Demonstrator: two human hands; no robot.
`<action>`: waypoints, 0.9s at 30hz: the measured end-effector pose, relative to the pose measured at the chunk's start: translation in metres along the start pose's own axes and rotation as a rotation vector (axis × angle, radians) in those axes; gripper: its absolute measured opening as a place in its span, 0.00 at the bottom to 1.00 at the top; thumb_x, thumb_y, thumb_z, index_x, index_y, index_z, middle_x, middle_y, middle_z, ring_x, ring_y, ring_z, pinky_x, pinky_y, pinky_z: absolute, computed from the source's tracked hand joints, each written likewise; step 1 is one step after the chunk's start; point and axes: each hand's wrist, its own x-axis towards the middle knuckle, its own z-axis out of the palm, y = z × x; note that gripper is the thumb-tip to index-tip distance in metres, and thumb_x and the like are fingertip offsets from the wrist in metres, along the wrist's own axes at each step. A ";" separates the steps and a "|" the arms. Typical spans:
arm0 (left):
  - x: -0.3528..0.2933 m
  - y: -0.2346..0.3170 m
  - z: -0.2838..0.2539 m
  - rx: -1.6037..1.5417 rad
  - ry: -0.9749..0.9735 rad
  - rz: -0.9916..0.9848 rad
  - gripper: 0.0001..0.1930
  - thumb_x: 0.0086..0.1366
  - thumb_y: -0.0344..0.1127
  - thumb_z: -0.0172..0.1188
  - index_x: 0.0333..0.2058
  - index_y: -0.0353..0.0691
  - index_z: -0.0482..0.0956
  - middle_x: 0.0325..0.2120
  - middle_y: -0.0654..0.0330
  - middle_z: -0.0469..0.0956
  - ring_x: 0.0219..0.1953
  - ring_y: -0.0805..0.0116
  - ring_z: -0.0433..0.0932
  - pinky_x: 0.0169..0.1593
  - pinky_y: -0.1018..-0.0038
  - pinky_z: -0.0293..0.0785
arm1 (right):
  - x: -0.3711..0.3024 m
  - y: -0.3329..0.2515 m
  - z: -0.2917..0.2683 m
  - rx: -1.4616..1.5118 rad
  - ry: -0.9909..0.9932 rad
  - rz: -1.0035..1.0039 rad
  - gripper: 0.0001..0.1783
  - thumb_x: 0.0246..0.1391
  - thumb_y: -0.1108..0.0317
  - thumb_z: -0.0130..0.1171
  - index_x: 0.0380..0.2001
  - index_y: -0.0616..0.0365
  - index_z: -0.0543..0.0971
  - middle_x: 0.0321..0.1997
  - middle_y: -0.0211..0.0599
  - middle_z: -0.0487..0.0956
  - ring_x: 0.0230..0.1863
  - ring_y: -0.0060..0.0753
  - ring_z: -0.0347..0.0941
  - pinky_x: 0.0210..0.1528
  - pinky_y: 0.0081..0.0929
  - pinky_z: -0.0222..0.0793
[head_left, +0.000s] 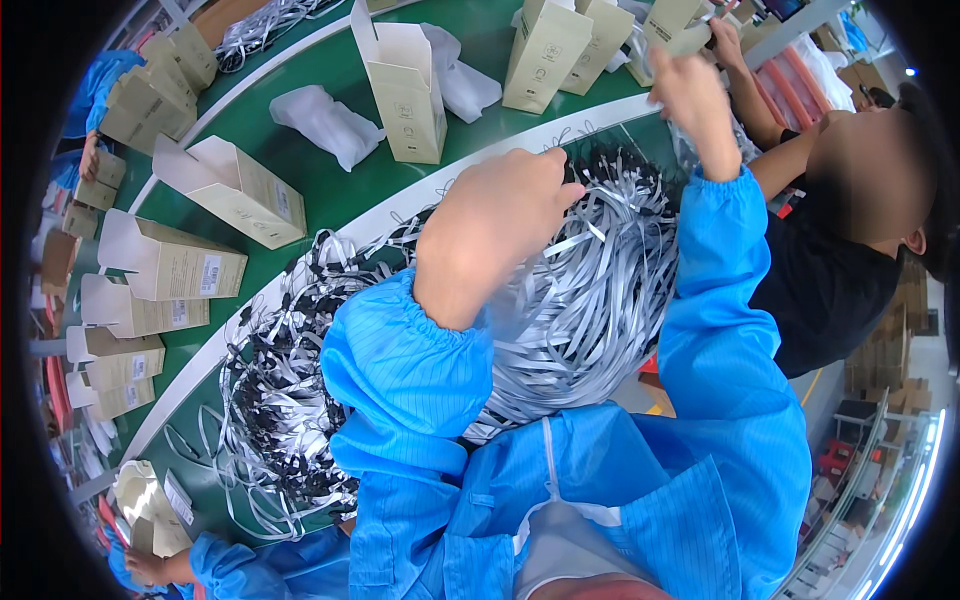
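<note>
The left hand (500,215) reaches over the silver-and-black wrist straps (595,310), its thumb and index finger near their dark ends; whether its grip holds one, I cannot tell. The right hand (695,105) is blurred beside the pile's far end, its grip likewise unclear. The straps lie heaped on the green desk (335,205), near an open cream carton (408,110) and a white pouch (325,125).

At least nine rectangular cream cardboard boxes (235,200): five left, four along the top
At least two soft white pouches (325,122), two bare hands (495,225) and many flat silvery-white ribbon straps (595,310) (too tangled to count).
</note>
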 end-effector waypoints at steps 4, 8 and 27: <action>-0.006 0.002 -0.009 0.018 -0.025 -0.040 0.12 0.66 0.39 0.57 0.34 0.34 0.77 0.27 0.43 0.79 0.34 0.40 0.78 0.38 0.51 0.73 | -0.028 -0.018 0.021 0.055 -0.567 0.086 0.24 0.64 0.55 0.56 0.22 0.65 0.78 0.19 0.37 0.78 0.16 0.33 0.73 0.26 0.30 0.71; -0.012 -0.022 -0.006 0.137 0.127 -0.008 0.09 0.64 0.35 0.56 0.35 0.33 0.77 0.29 0.42 0.79 0.34 0.41 0.79 0.38 0.50 0.73 | -0.040 -0.018 0.041 0.190 -0.710 -0.120 0.20 0.64 0.55 0.57 0.26 0.61 0.80 0.22 0.36 0.78 0.20 0.33 0.73 0.27 0.30 0.69; 0.027 -0.019 -0.013 -0.675 -0.399 0.192 0.22 0.75 0.47 0.51 0.46 0.30 0.77 0.40 0.49 0.82 0.44 0.63 0.81 0.48 0.69 0.75 | -0.019 -0.100 -0.037 2.033 -0.485 0.007 0.15 0.68 0.61 0.51 0.40 0.65 0.76 0.29 0.34 0.77 0.28 0.28 0.74 0.30 0.26 0.68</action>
